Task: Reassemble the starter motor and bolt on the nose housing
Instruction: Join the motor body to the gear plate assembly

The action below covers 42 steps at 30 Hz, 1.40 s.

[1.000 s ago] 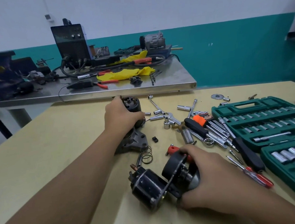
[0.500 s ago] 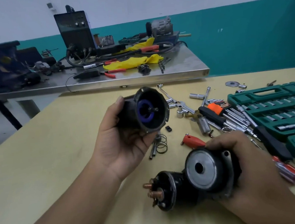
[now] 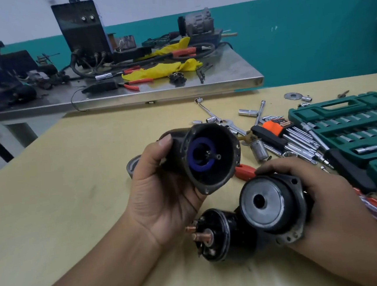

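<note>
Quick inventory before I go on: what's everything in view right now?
motor housing: one, black with blue ring inside, held in left hand
starter body: one, black, copper terminals, held in right hand
socket set case: one, green, right on yellow table
loose sockets and wrenches: several, chrome, table centre
hex key set: one, orange holder
steel bench: one, behind, cluttered
yellow rags: on bench
left hand: one
right hand: one

The black housing [image 3: 211,154] is showing a blue ring [image 3: 201,154] inside. The black solenoid [image 3: 223,234] is bearing copper terminals [image 3: 199,233]. The tabletop [image 3: 72,176] is looking pale yellow, the socket case [image 3: 350,124] dark green.
</note>
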Each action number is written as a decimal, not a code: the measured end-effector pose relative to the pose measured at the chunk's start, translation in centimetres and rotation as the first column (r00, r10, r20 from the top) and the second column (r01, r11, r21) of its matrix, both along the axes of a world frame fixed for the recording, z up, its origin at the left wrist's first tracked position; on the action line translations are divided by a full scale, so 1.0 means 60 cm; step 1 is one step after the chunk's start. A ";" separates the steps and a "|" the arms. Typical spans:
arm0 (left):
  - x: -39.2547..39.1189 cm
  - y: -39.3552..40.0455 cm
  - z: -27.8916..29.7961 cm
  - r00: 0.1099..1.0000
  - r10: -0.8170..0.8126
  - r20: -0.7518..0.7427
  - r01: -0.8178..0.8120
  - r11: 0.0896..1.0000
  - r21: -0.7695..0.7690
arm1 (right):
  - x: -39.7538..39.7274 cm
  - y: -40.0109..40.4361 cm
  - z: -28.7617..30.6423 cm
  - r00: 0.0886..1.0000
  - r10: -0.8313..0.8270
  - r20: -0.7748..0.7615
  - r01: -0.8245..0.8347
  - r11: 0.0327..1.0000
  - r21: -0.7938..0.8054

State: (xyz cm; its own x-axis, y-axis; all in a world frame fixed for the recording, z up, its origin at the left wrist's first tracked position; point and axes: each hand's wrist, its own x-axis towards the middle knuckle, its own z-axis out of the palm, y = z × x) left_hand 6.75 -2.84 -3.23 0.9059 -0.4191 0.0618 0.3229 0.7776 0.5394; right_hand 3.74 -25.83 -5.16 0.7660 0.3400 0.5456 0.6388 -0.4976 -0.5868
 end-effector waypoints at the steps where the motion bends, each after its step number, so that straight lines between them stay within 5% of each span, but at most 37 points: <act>1: 0.002 -0.002 -0.003 1.000 0.021 -0.010 -0.020 1.000 0.009 | -0.015 0.012 -0.008 1.000 -0.002 -0.023 0.003 0.999 0.045; 7: 0.012 0.001 -0.005 0.993 0.092 -0.078 -0.081 0.988 0.131 | -0.001 -0.005 -0.019 0.986 0.008 -0.165 0.009 0.995 0.104; 13: 0.012 0.009 -0.014 0.983 0.186 -0.010 -0.178 0.955 0.236 | -0.002 0.001 -0.004 0.984 -0.071 -0.162 0.078 0.996 0.043; 24: 0.006 0.003 -0.006 0.962 0.272 -0.015 -0.249 0.901 0.356 | -0.006 0.000 -0.004 0.977 -0.011 -0.211 0.047 0.985 0.164; 31: 0.000 0.009 -0.004 0.970 0.198 0.142 -0.237 0.903 0.360 | -0.007 -0.003 -0.002 0.953 0.066 -0.296 0.012 0.967 0.253; 35: -0.006 0.010 0.006 0.950 0.120 0.290 -0.230 0.896 0.381 | -0.005 -0.005 -0.002 0.949 -0.002 -0.315 0.061 0.982 0.177; 42: -0.007 0.008 0.018 0.878 0.141 0.458 -0.412 0.711 0.570 | -0.005 -0.004 0.002 0.933 -0.032 -0.360 0.120 0.966 0.227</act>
